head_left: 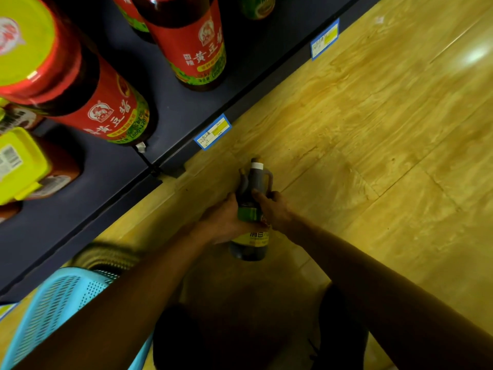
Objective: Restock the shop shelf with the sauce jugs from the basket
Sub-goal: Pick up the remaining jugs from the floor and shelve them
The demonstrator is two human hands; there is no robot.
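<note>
— What does the sauce jug (pixel 253 209) look like?

— Dark liquid fills it, with a white band under the cap, a loop handle on the right of the neck, and a green and yellow label with dark lettering round the body. Its neck points away from the person and its base toward them. A second dark neck shows just behind it on the left; I cannot tell whether that is another jug.

— Where is it?

— Held up over the wooden floor (pixel 373 129), just out from the front edge of the shelf (pixel 170 113), above the person's knees.

— And the surroundings?

— The floor is yellowish plank with a glare spot near the upper right corner. The shelf is dark blue; two blue and yellow price tags (pixel 212 132) hang on its front edge. Red-labelled dark bottles (pixel 112 113) stand on it, one with a yellow-green cap, and a jar with a yellow-green lid (pixel 21 164) sits toward its left end. A light blue perforated basket (pixel 56 303) stands on the floor by the lower left corner.

— The hands?

— The left hand (pixel 226 220) cups the jug's left side, its fingers curled under the label. The right hand (pixel 272 206) grips the right side, thumb across the dark shoulder, the rest wrapped behind.
</note>
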